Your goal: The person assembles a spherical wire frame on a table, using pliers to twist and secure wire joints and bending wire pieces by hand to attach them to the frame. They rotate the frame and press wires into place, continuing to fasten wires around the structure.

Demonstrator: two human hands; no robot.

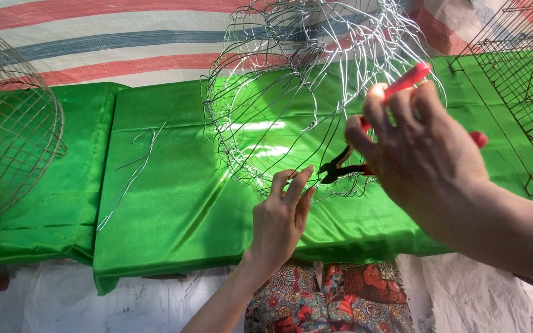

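Wire frame [279, 92], round and half woven from thin silver wire, stands above a shiny green cloth [174, 203] in the middle of my view. I see my left hand [282, 216] at the lower rim of this frame, the fingers together and the tips pinching a wire there. My right hand [424, 157] is closed around red-handled pliers [365, 145], and the dark jaws of the pliers meet the rim just beside the left fingertips.

The green cloth covers a low surface, with a striped tarpaulin [106, 43] behind it and white sheet under its front edge. Some loose wires [134, 166] lie on the cloth left of the frame. A finished wire basket [13, 129] stands at the left edge, a dark wire grid [519, 80] at the right edge. Between the basket and the frame the cloth is open.
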